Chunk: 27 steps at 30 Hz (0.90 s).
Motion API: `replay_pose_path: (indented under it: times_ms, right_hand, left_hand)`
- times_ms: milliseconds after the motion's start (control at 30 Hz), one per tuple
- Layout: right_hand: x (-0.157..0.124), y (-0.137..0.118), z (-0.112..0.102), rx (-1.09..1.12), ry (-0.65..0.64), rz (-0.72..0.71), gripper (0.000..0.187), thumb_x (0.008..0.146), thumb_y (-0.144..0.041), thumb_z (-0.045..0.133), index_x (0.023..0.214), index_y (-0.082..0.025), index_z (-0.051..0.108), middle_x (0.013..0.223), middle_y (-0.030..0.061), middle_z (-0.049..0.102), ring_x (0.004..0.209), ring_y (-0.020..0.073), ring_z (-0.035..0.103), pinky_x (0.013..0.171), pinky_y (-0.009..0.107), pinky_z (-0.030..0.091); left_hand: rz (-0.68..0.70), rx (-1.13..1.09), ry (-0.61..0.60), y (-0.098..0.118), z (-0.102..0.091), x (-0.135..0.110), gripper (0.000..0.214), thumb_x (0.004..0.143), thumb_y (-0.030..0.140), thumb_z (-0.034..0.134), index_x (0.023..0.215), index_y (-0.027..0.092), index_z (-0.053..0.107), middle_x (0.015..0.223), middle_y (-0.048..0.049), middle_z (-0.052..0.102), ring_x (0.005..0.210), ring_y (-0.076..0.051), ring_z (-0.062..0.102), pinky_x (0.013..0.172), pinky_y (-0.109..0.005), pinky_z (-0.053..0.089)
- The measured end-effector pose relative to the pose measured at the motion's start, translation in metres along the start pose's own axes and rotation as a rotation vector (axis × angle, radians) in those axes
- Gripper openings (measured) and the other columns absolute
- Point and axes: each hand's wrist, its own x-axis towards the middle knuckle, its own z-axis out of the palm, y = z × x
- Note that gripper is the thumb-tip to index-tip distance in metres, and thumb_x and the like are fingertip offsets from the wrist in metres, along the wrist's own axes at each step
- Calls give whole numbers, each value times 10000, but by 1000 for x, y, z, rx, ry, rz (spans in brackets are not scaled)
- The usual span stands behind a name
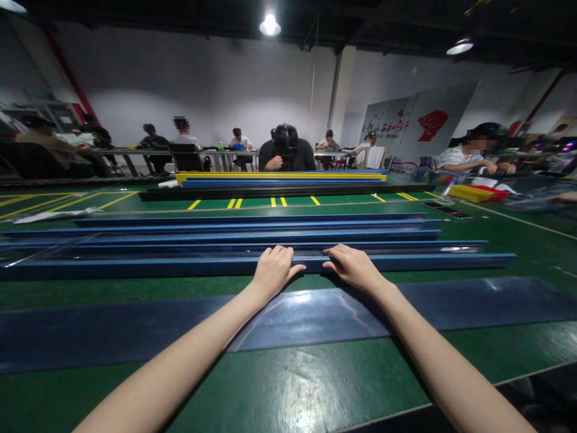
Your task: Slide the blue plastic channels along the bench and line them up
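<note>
Both my hands rest side by side on the nearest long blue strip, which lies across the green table. My left hand curls its fingers over the strip's top edge, thumb stretched toward the right. My right hand does the same a little to the right, fingers hooked over the far edge. Behind it lie several more long blue strips in parallel. A flat glossy dark blue sheet lies under my forearms, nearer to me.
Further back lies a stack of yellow and blue strips on a black rail. A seated person leans over it, head down. Other people sit at tables along the back wall and at the right. Red and yellow material lies at the right.
</note>
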Motion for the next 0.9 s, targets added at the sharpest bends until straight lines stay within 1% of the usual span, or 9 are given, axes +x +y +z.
replay_pose_path:
  times_ms: [233, 500, 733, 900]
  right_hand:
    - [0, -1, -1, -15, -7, 8, 280, 847, -350, 437, 964, -154, 600, 1001, 95, 620, 913, 184, 571, 751, 256, 423]
    - [0, 0, -2, -41, -37, 0, 330, 858, -398, 391, 962, -159, 594, 999, 95, 617, 910, 186, 565, 749, 266, 417]
    - [0, 0, -3, -40, -60, 22, 347, 859, -418, 379, 984, -173, 590, 1017, 97, 616, 930, 190, 561, 753, 275, 417]
    - [-1, 0, -3, -46, -63, 20, 350, 859, -425, 377, 974, -175, 594, 1001, 97, 621, 931, 189, 561, 753, 273, 412]
  left_hand:
    - [-8, -9, -17, 0, 1, 0, 381, 798, 520, 435, 766, 149, 519, 777, -68, 605, 758, -196, 534, 648, -294, 333]
    - [15, -25, -1, -1, 0, -1, 372, 809, 507, 428, 772, 150, 526, 786, -72, 604, 774, -202, 529, 640, -302, 319]
    - [34, -48, -15, -1, 0, 0, 333, 807, 480, 454, 806, 156, 534, 833, -70, 610, 846, -210, 514, 668, -308, 325]
    - [39, -25, -16, -1, -1, 0, 337, 813, 486, 440, 799, 162, 532, 817, -67, 608, 814, -206, 510, 661, -310, 318]
